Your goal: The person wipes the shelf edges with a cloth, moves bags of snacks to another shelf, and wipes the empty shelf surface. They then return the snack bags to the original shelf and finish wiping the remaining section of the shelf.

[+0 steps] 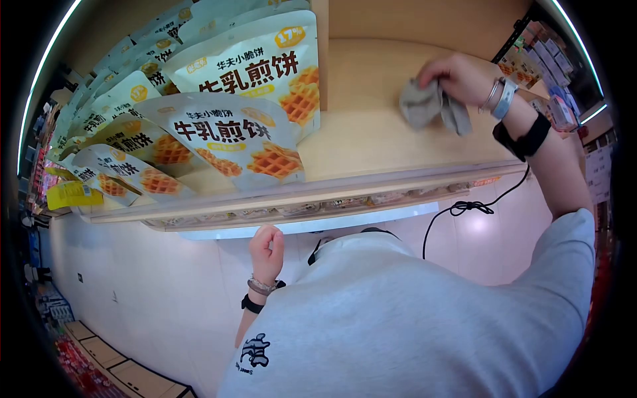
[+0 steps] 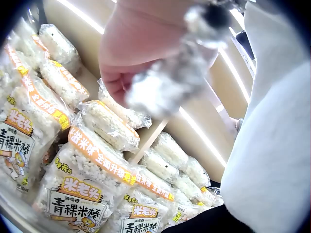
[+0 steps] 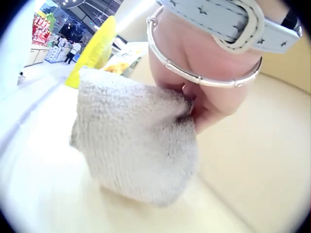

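Observation:
A grey cloth (image 1: pixel 424 106) hangs bunched from my right hand (image 1: pixel 458 78) over the pale wooden shelf (image 1: pixel 361 126). In the right wrist view the fingers of my right hand (image 3: pixel 204 97) pinch one end of the cloth (image 3: pixel 136 141), whose textured face spreads over the board. Below the shelf's front edge, in front of my body, my left hand (image 1: pixel 267 252) has its fingers loosely curled with nothing seen in them. The left wrist view shows my left hand (image 2: pixel 141 53) above bagged puffed snacks (image 2: pixel 73 199), with a blurred silvery bracelet (image 2: pixel 170 82) covering part of it.
White pouches with waffle pictures (image 1: pixel 242 139) stand in rows on the shelf's left part, beside a wooden divider (image 1: pixel 323 60). A yellow packet (image 1: pixel 73 195) lies at the left end. A black cord (image 1: pixel 472 208) hangs from my right forearm. More goods stand at the far right.

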Demonstrator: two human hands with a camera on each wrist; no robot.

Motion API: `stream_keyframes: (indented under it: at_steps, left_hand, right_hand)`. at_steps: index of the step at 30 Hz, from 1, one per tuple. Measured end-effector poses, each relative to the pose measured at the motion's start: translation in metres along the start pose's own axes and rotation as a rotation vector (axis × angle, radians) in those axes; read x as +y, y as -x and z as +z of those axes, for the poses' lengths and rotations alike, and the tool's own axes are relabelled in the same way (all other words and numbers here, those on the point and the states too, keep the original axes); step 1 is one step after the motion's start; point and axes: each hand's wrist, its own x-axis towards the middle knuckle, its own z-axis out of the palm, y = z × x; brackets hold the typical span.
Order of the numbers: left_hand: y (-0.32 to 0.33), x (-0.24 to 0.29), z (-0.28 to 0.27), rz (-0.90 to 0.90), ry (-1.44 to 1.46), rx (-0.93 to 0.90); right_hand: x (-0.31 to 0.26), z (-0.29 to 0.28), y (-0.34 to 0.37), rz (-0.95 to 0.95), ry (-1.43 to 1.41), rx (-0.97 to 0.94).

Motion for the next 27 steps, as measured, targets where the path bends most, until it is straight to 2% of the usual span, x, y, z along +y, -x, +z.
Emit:
stream_keyframes:
  at_steps: [2, 5, 7, 9, 11, 12, 15, 18, 21, 24, 27]
  left_hand:
    - [0.002, -0.002, -0.001, -0.027, 0.018, 0.002]
    - [0.004, 0.002, -0.002, -0.023, 0.022, 0.006]
    - [0.005, 0.003, -0.002, -0.024, 0.02, 0.015]
    - [0.008, 0.002, -0.003, -0.036, 0.021, 0.023]
    - [0.011, 0.0, -0.005, -0.057, 0.026, 0.035]
    - [0.012, 0.0, -0.005, -0.067, 0.028, 0.039]
    - [0.017, -0.001, -0.01, -0.096, 0.031, 0.049]
    - [0.021, -0.004, -0.012, -0.116, 0.045, 0.066]
    - [0.024, -0.008, -0.013, -0.132, 0.062, 0.074]
    - [0.026, -0.008, -0.015, -0.159, 0.072, 0.067]
    - [0.027, -0.012, -0.016, -0.138, 0.061, 0.061]
  right_hand:
    - [-0.004, -0.026, -0.013, 0.034, 0.07, 0.215]
    - [-0.011, -0.038, -0.033, -0.192, -0.142, 0.215]
    - [-0.025, -0.029, -0.037, -0.282, -0.198, -0.002]
    - [-0.036, -0.019, -0.041, -0.154, -0.296, -0.138]
    - [-0.047, -0.013, -0.047, 0.191, -0.425, -0.186]
    - [-0.055, -0.011, -0.051, 0.312, -0.247, -0.191]
    - [-0.053, 0.02, -0.056, 0.451, 0.364, -0.246]
    - [-0.014, 0.064, -0.061, 0.363, 0.493, -0.144]
    - [0.003, 0.091, -0.069, 0.288, 0.574, 0.096]
    - [-0.003, 0.066, -0.079, 0.342, 0.445, -0.144]
    - [-0.024, 0.046, -0.082, 0.36, 0.446, -0.078]
